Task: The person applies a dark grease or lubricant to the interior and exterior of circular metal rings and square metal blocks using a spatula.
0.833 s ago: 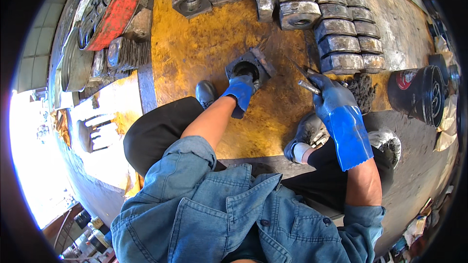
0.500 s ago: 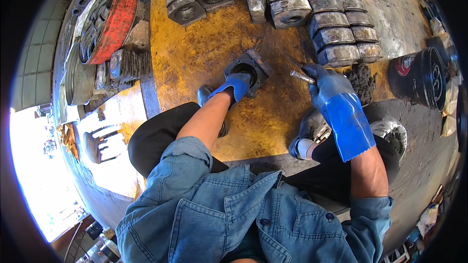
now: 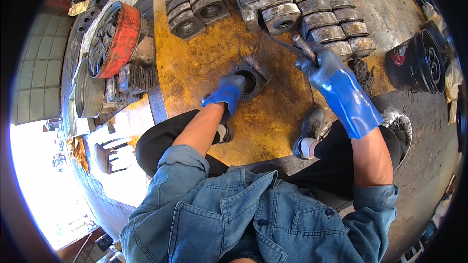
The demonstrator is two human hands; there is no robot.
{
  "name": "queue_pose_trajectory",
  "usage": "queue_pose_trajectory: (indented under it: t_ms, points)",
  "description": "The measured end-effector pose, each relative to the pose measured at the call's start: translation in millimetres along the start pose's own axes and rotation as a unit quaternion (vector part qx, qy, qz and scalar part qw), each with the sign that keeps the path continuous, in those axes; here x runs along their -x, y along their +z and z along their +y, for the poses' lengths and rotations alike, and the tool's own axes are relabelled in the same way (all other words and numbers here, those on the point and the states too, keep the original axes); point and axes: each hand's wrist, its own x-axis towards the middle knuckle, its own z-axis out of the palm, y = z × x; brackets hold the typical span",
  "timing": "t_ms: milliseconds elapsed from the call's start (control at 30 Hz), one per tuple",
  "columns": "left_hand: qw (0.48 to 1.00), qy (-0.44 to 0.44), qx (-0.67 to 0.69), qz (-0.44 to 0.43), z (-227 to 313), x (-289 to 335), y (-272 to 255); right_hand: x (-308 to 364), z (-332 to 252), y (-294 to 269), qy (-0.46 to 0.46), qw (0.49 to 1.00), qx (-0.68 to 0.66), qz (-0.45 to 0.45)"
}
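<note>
A dark square metal block [image 3: 260, 84] with a round bore lies tilted on the yellow, grease-stained floor. My left hand [image 3: 229, 90], in a blue rubber glove, grips its left edge, the fingers partly hidden at the bore. Up and to the right, clear of the block, my gloved right hand [image 3: 327, 70] is closed round a short metal rod [image 3: 304, 47]. A thin dark flat bar [image 3: 282, 44] sticks out leftward from the same hand; whether it joins the rod I cannot tell.
Rows of similar metal blocks [image 3: 324, 7] stand at the far side, with more stacked at far left [image 3: 195, 0]. A red-rimmed drum [image 3: 127, 39] sits on the left. At right are a black bucket [image 3: 412, 63] and a pile of dark grit [image 3: 360, 74]. My shoes flank the work.
My right hand has lifted away to the far side with the rod, which now points up and away. The left hand has drawn back from the bore to the block's left edge.
</note>
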Motion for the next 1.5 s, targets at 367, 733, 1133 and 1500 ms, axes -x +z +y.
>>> queue_pose_trajectory:
  t_ms: [367,733,1133,1500]
  points:
    - [0.596,-0.059,0.800,0.026,-13,54,-204,1,-33,-29,-0.090,0.783,-0.610,0.083]
    - [0.340,-0.039,0.884,0.318,0,92,-281,27,-112,33,0.037,0.394,-0.901,-0.178]
    - [0.693,0.102,0.551,0.453,-2,74,-251,-14,-77,64,0.082,0.413,-0.893,-0.161]
    - [0.818,0.090,0.358,0.440,-21,69,-227,20,-104,53,-0.039,0.681,-0.727,-0.076]
